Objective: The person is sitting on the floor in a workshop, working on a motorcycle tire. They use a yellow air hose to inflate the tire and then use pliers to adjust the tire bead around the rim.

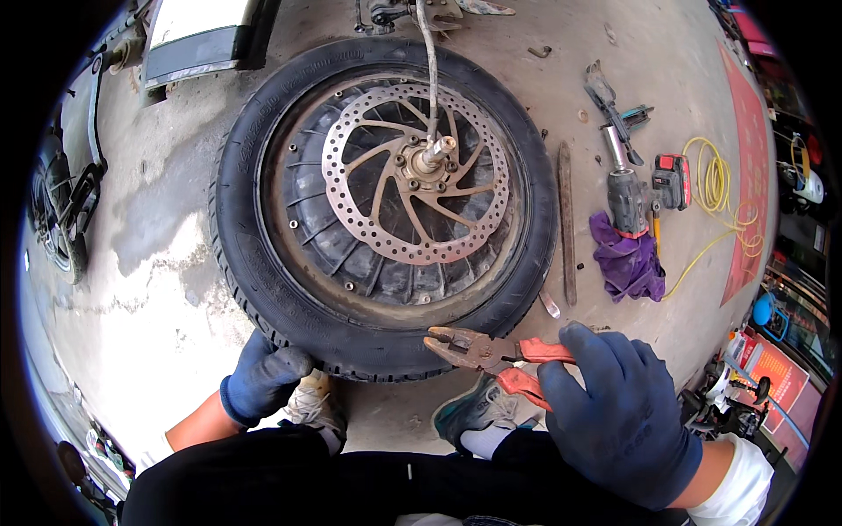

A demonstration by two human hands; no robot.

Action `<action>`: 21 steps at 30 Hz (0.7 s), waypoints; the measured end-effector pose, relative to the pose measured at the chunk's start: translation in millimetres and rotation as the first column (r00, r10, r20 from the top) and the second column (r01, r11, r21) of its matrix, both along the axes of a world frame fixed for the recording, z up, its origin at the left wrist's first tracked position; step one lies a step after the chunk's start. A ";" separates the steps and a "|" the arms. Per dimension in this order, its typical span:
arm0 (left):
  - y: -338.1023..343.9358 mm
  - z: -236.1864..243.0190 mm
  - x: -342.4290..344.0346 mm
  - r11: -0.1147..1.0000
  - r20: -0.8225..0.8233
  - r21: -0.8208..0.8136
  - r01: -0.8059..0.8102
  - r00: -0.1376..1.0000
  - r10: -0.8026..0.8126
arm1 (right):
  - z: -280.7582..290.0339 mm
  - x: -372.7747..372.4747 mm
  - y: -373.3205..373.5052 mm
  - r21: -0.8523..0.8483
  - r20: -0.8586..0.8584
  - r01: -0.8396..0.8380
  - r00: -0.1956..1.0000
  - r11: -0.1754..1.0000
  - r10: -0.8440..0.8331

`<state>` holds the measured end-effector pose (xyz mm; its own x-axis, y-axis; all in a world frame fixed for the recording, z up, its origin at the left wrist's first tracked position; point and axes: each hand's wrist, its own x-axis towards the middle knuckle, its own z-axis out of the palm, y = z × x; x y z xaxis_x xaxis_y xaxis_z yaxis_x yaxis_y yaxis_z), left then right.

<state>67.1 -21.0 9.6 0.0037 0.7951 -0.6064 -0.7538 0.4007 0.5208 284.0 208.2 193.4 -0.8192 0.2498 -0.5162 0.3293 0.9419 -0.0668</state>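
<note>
A black-tyred hub-motor wheel (232, 228) lies flat on the ground before me. On its upper side sits a drilled brake disc (351, 210), and a grey cable (431, 66) runs from the axle (434, 158) toward the top. My right hand (623, 412), in a dark blue glove, grips rusty pliers (478, 349) by their red handles. The pliers' jaws are slightly parted over the wheel's near right edge. My left hand (265, 379), gloved too, is curled at the tyre's near left edge; its fingertips are partly hidden.
Right of the wheel lie a long metal bar (567, 223), a cordless power tool (626, 197), a red-black battery (672, 181), a purple cloth (628, 260) and a coiled yellow cord (712, 180). My shoes (478, 408) stand at the tyre's near edge. Vehicle parts (197, 48) are at upper left.
</note>
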 end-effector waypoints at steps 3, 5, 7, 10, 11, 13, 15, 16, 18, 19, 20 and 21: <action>4.8 5.1 -6.1 0.998 0.065 -0.027 0.049 0.997 -0.047 | -0.3 -2.8 -14.6 0.044 0.008 0.048 0.999 0.998 -0.049; 3.4 2.1 -7.8 0.999 0.020 -0.012 0.041 0.999 -0.040 | 3.9 -5.8 -25.4 0.076 0.096 0.084 0.991 0.994 -0.091; 1.0 0.1 -8.0 0.998 -0.004 -0.023 0.059 0.998 -0.059 | 6.8 -7.8 -38.8 0.116 0.105 0.135 0.984 0.984 -0.147; 4.9 0.7 -10.4 0.993 -0.007 -0.027 0.113 0.994 -0.113 | 4.7 -10.6 -62.9 0.223 0.030 0.206 0.976 0.953 -0.217; 11.6 1.3 -8.8 0.992 0.001 0.004 0.126 0.992 -0.126 | 6.4 -10.1 -74.6 0.249 0.042 0.281 0.953 0.927 -0.300; 11.1 1.8 -10.1 0.993 -0.002 0.015 0.119 0.993 -0.119 | -0.4 -16.7 -87.9 0.250 0.033 0.405 0.904 0.879 -0.426; 7.5 -1.1 -8.9 0.993 0.012 0.026 0.116 0.993 -0.116 | -0.5 -23.2 -95.4 0.281 -0.002 0.390 0.914 0.877 -0.406; 5.5 -3.4 -6.2 0.996 0.022 0.021 0.085 0.996 -0.086 | -1.9 -25.3 -103.6 0.297 0.017 0.426 0.892 0.854 -0.451; -0.9 -9.6 -3.4 0.993 -0.058 0.036 0.112 0.992 -0.110 | -18.6 -32.2 -116.3 0.435 -0.073 0.438 0.888 0.787 -0.454; -3.4 -11.4 -3.7 0.991 -0.098 0.042 0.126 0.988 -0.121 | -18.3 -32.8 -116.6 0.420 -0.015 0.456 0.868 0.785 -0.496; -4.1 -12.0 -5.1 0.987 -0.107 0.031 0.155 0.983 -0.151 | -16.8 -33.2 -115.3 0.407 0.043 0.473 0.844 0.781 -0.534; -4.1 -12.3 -7.3 0.983 -0.118 0.023 0.180 0.977 -0.176 | -14.9 -34.9 -112.3 0.396 0.100 0.488 0.819 0.777 -0.565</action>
